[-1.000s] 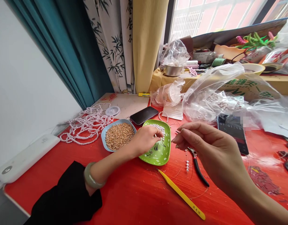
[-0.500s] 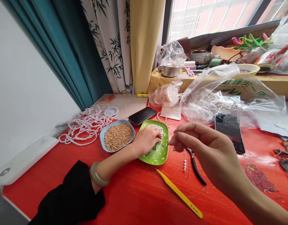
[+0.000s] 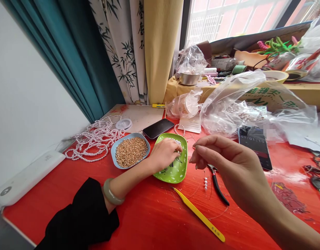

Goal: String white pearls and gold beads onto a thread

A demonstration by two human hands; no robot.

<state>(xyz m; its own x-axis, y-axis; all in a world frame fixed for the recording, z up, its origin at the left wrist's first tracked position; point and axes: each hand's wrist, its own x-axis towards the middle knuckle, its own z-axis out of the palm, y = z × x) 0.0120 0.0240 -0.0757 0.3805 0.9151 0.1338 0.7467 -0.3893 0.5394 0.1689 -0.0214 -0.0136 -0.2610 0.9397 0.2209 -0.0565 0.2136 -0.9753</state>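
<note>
My left hand (image 3: 166,152) reaches over the green dish (image 3: 179,175), its fingers curled down together beside the white pearl beads (image 3: 177,141) at the dish's far side. Whatever those fingertips hold is hidden. To the right of the dish, my right hand (image 3: 222,156) is raised, thumb and forefinger pinched; what sits between them is too fine to make out. Below its fingertips, a few pearl beads on a thin clear line (image 3: 205,182) show against the red table. Black-handled pliers (image 3: 219,187) lie partly behind my right hand. Yellow tweezers (image 3: 198,215) rest nearer me.
A blue dish of gold beads (image 3: 131,151) stands left of the green one. Pearl strands (image 3: 93,140) lie farther left. Behind are a dark phone (image 3: 158,128), plastic bags (image 3: 227,111) and a second phone (image 3: 254,146) showing a timer.
My left hand has shifted slightly right over the green dish, its fingers a little higher. My right hand stays nearly in place, still pinched, its lower fingers moved slightly.
</note>
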